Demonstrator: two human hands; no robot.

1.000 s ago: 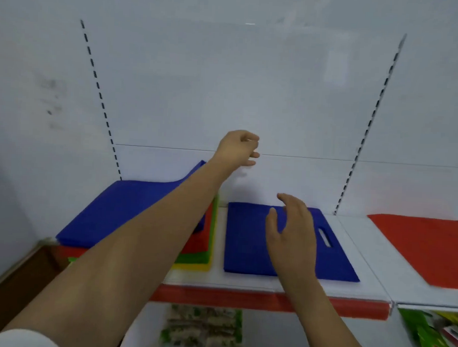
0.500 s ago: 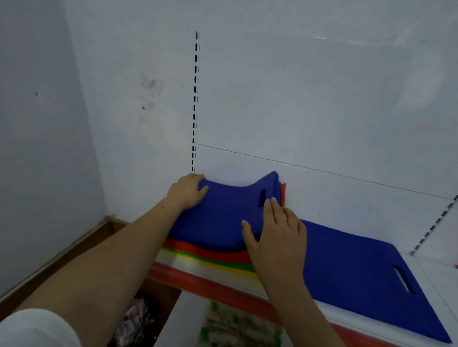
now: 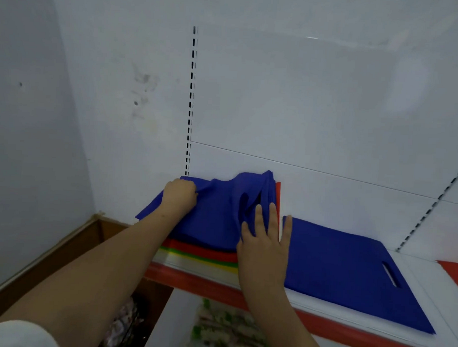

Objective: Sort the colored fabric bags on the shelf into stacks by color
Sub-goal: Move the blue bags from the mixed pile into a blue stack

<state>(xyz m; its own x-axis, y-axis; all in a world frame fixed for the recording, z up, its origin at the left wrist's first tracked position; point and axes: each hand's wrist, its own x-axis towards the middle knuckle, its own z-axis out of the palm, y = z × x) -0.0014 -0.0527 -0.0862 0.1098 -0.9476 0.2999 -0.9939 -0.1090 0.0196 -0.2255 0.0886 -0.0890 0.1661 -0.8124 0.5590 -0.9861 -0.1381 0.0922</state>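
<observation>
Sorting is partly done: a sorted blue bag [image 3: 349, 270] lies flat on the shelf [image 3: 425, 336] at 4 o'clock, a red bag [image 3: 454, 272] at 3 o'clock; the mixed stack [image 3: 200, 253] at 9 o'clock still holds red, green and yellow under the top blue bag [image 3: 215, 214]. Since half a second ago, the left hand [image 3: 179, 194] has gone from resting to bunching that bag's far corner, rucking it; the right hand [image 3: 264, 240] lies open with fingers spread, pressing its right edge.

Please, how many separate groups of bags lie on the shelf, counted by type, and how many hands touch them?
Mixed-colour stack: 1
Flat blue bag stack: 1
Red bag, only a corner visible: 1
Hands on the bags, left and right: 2
Total: 5
</observation>
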